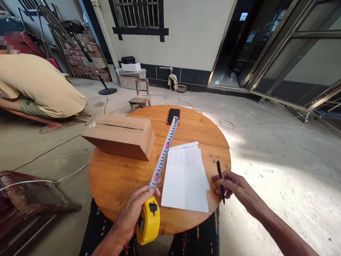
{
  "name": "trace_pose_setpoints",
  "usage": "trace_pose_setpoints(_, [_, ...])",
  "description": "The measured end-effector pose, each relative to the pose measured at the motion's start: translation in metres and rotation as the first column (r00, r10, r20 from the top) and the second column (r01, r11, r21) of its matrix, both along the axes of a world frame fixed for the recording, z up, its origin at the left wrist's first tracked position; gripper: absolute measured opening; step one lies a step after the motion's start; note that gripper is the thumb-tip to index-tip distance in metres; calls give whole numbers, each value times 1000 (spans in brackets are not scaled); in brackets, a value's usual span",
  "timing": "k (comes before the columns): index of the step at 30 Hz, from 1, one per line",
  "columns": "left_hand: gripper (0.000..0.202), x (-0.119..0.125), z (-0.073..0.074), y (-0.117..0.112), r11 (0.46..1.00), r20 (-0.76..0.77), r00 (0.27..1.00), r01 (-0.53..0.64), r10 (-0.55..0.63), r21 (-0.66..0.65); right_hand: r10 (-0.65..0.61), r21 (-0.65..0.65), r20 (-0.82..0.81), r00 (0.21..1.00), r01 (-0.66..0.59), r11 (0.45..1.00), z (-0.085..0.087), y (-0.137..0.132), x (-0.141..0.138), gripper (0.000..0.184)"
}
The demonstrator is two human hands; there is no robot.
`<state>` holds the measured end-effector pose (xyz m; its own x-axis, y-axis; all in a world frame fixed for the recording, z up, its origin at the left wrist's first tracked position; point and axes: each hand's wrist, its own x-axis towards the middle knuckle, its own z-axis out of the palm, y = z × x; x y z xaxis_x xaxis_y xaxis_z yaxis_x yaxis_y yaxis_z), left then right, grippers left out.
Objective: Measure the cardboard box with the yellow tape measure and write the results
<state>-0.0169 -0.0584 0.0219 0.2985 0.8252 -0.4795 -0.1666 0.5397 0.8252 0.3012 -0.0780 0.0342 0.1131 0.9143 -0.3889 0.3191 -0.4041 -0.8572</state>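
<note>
My left hand (130, 209) grips a yellow tape measure (149, 222) near the table's front edge, thumb on the pulled-out blade (163, 156). The blade slants away over the wooden round table (114, 181), and its hooked end is by a dark phone with a red edge (173, 115). A black pen (220, 181) is pinched upright in my right hand (230, 183), over the table's right edge. Between the hands lie white paper sheets (185, 185), the upper part covered in small print. A closed cardboard box (122, 137) sits left of the blade.
A person in a tan shirt (39, 85) bends low at the left. Beyond the table stand a small wooden chair (141, 96) and a black stand base (107, 91). A reddish wooden stool (29, 206) is at the lower left. Cables (226, 124) run across the floor.
</note>
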Motion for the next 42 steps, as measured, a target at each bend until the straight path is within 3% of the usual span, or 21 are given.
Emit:
trace_pose_setpoints(9, [26, -3, -4, 2, 999, 95, 995, -13, 16, -36, -25, -87, -255, 967, 3, 996, 2, -2, -33, 22])
trace_pose_setpoints(16, [27, -16, 0, -1, 999, -41, 999, -20, 21, 26, 40, 0, -183, 982, -41, 999, 7, -4, -28, 19])
trace_pose_setpoints(19, [26, -24, 9, -7, 1000, -55, 998, -9, 8, -6, 59, 86, -136, 989, -48, 995, 18, -10, -15, 22])
trace_pose_setpoints(23, [26, -27, 32, -12, 998, -11, 999, 29, -30, -51, 52, 99, -108, 993, -41, 994, 29, -17, -8, 24])
trace_pose_setpoints(27, [26, -12, 57, -11, 995, 61, 996, 70, -66, -69, -97, 156, -159, 982, 122, 980, 30, -15, -20, 26])
trace_pose_setpoints(30, [25, 9, 65, -4, 988, 160, 982, 113, -96, -101, -111, 266, -189, 976, 160, 951, 32, -10, -28, 28])
trace_pose_setpoints(33, [22, 29, 56, 4, 987, 222, 972, 103, -74, -124, -104, 414, -48, 993, 114, 903, 36, -5, -28, 23])
trace_pose_setpoints(35, [21, 39, 46, 8, 986, 247, 969, 67, -27, -156, -111, 464, 87, 990, 59, 884, 38, -5, -24, 19])
trace_pose_setpoints(37, [20, 45, 35, 10, 978, 254, 966, 13, 41, -206, -182, 485, 149, 972, 88, 870, 37, -5, -21, 18])
trace_pose_setpoints(40, [18, 50, 24, 13, 972, 251, 963, -35, 95, -232, -343, 541, 41, 938, 268, 797, 32, -4, -22, 18])
trace_pose_setpoints(42, [19, 55, 20, 15, 976, 262, 961, -27, 85, -216, -332, 571, -79, 940, 316, 758, 26, 1, -29, 16])
